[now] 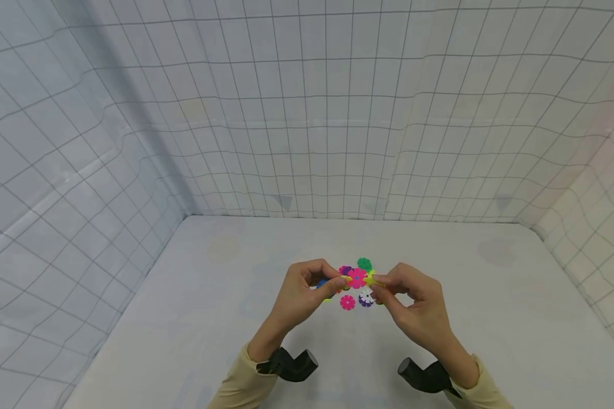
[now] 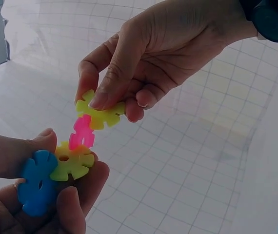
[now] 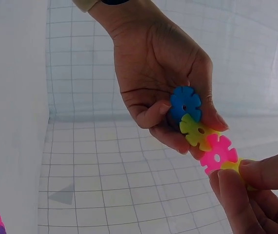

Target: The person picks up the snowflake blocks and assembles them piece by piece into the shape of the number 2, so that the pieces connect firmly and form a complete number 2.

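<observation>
Both hands hold one short chain of notched flower-shaped plastic discs above the table. The left hand pinches a yellow disc, and a blue disc joined to it lies against the palm. A pink disc joins that yellow disc to a second yellow disc at the other end. The right hand pinches this end disc between thumb and fingers. In the right wrist view, fingertips partly cover the end disc.
Loose discs lie on the white table beyond and below the hands, among them a green disc, a pink disc and a white disc. White grid-patterned sheeting stands around the table.
</observation>
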### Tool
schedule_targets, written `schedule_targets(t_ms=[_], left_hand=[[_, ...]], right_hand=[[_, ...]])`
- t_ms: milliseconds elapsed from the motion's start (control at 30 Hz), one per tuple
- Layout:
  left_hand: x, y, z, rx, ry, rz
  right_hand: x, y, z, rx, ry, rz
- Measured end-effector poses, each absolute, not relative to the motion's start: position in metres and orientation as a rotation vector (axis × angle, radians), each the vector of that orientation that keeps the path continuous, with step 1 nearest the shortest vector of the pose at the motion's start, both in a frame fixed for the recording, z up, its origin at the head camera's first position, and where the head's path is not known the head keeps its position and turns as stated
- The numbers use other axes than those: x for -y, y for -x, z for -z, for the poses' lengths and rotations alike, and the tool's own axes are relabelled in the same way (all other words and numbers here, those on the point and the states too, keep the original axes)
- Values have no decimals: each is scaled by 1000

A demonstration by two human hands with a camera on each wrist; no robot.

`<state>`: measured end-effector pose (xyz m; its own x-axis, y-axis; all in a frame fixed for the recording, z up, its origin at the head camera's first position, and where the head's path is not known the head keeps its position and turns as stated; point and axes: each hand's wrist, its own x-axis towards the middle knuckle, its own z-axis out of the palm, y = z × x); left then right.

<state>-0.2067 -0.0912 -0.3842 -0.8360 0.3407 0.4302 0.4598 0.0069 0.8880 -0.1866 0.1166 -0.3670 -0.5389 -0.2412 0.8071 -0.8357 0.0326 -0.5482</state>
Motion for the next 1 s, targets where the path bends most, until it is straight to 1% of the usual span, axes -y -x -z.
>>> schedule_targets(t_ms=[167,300,667,1000], left_hand=[[93,206,383,2187,851,1971],[94,206,382,2206,852,1954],[93,208,385,2198,890,1936],[93,207,385,2207,893,1905]], right_hand=[[-119,194,382,1800,-1097,-1537],[-120,196,387,1797,-1100,-1538],[-114,185,366,1813,-1111,-1423],[-113,183,359,1790,-1142,-1416]])
